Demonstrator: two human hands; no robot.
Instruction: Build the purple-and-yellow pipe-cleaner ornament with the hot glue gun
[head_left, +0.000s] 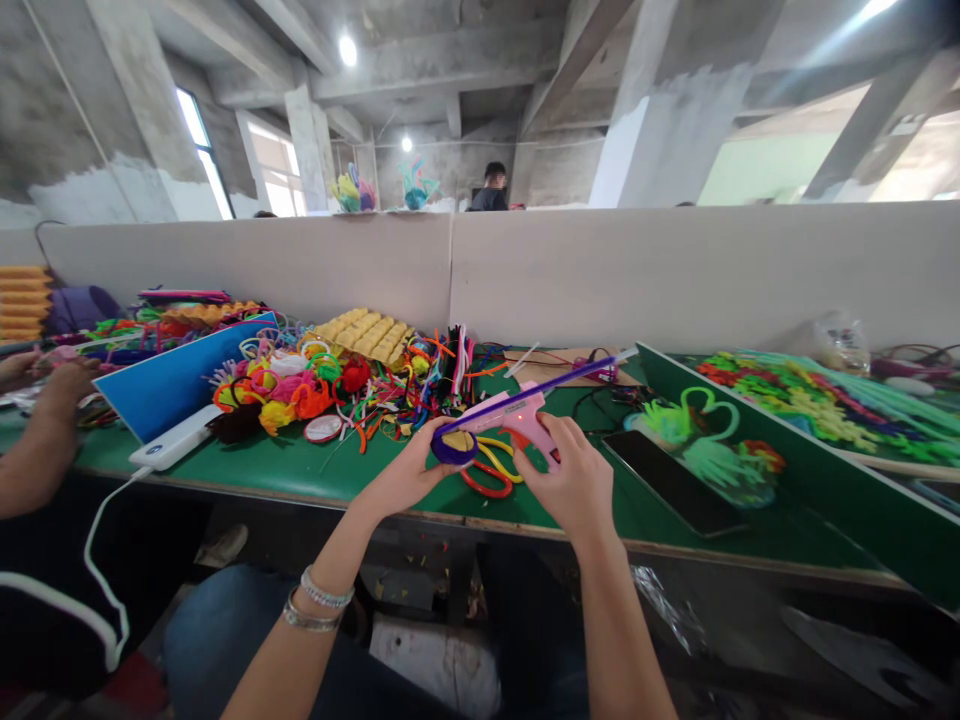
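My right hand (574,480) grips the handle of a pink glue gun (517,415), whose nozzle points left. My left hand (409,470) pinches a small purple coiled pipe-cleaner piece (454,447) and holds it up against the gun's tip. A purple pipe cleaner (559,380) runs from that piece up to the right. Both hands hover just above the near edge of the green table (337,470). Red and yellow pipe-cleaner loops (491,480) lie on the table under the gun.
A heap of coloured pipe cleaners and pompoms (337,385) lies left of centre, beside a blue board (176,380) and a white power bank (176,437). A black phone (671,480) and green swan figure (694,440) sit right. Another person's arm (37,420) is at far left.
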